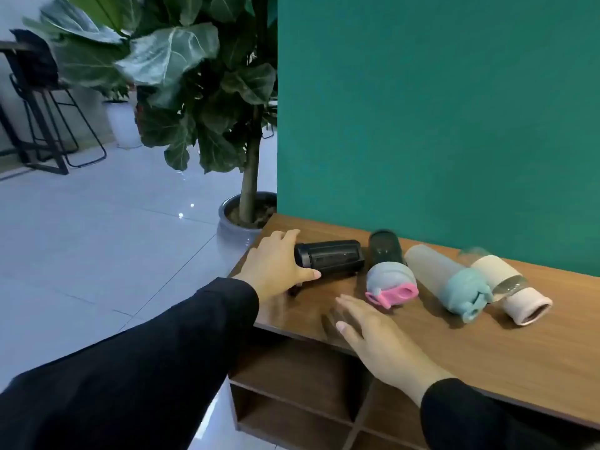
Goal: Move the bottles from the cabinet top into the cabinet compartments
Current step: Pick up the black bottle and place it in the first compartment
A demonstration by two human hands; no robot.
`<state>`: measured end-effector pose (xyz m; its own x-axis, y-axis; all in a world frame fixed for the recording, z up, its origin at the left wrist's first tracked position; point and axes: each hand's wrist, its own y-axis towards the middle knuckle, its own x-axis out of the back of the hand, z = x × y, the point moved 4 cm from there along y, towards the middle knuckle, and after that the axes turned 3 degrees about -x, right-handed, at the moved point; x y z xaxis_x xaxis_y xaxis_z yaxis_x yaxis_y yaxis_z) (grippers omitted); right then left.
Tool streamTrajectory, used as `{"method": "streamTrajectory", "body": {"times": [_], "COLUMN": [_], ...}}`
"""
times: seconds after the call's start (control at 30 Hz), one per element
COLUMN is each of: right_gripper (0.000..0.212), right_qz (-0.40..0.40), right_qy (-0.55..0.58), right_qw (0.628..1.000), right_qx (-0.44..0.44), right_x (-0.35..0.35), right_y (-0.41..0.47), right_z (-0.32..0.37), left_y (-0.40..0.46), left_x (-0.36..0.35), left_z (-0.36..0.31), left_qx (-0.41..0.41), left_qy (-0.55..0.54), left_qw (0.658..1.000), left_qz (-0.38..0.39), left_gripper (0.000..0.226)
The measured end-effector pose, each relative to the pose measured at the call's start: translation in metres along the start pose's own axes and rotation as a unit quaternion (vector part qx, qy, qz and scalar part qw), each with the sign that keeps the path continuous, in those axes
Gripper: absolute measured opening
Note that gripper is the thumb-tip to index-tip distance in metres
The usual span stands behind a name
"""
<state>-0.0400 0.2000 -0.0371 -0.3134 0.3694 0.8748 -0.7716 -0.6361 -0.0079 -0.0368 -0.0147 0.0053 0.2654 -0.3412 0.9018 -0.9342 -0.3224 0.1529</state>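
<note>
Several bottles lie on their sides on the wooden cabinet top (487, 345). At the left end a black bottle (334, 258) has my left hand (276, 267) wrapped around its cap end, thumb in front and fingers behind. A dark bottle with a grey and pink lid (388, 271) lies beside it. Further right are a frosted bottle with a teal lid (451, 280) and a glass bottle with cream sleeves (509, 287). My right hand (373, 332) hovers flat and open over the front edge, just short of the pink lid. Open compartments (292, 414) show below.
A teal wall (438, 108) rises directly behind the cabinet. A large potted plant (246, 209) stands at the cabinet's left end. Glossy floor tiles (97, 238) spread to the left, with a stool (48, 108) and a table far back.
</note>
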Motion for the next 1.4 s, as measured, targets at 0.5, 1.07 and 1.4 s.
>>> {"method": "streamTrajectory", "body": {"times": [0.5,1.07,1.4], "right_gripper": [0.071,0.087,0.026], "right_qz": [-0.163,0.098,0.049], "right_qy": [0.054,0.139,0.582], "right_qw": [0.98,0.972,0.728], "right_qx": [0.097,-0.163,-0.359], "right_x": [0.001,-0.173,-0.264], "right_y": [0.01,-0.064,0.039], "right_z": [0.033,0.025,-0.017], "left_y": [-0.01,-0.244,-0.164], "left_x": [0.026,-0.043,-0.202], "left_z": [0.024,0.097,0.105], "left_qx": [-0.127,0.145,0.344], "left_qy": [0.177,-0.381,-0.509], "left_qw": [0.972,0.903,0.781], "left_qz": [0.089,-0.137,0.113], "left_gripper": [0.085,0.031,0.058]}}
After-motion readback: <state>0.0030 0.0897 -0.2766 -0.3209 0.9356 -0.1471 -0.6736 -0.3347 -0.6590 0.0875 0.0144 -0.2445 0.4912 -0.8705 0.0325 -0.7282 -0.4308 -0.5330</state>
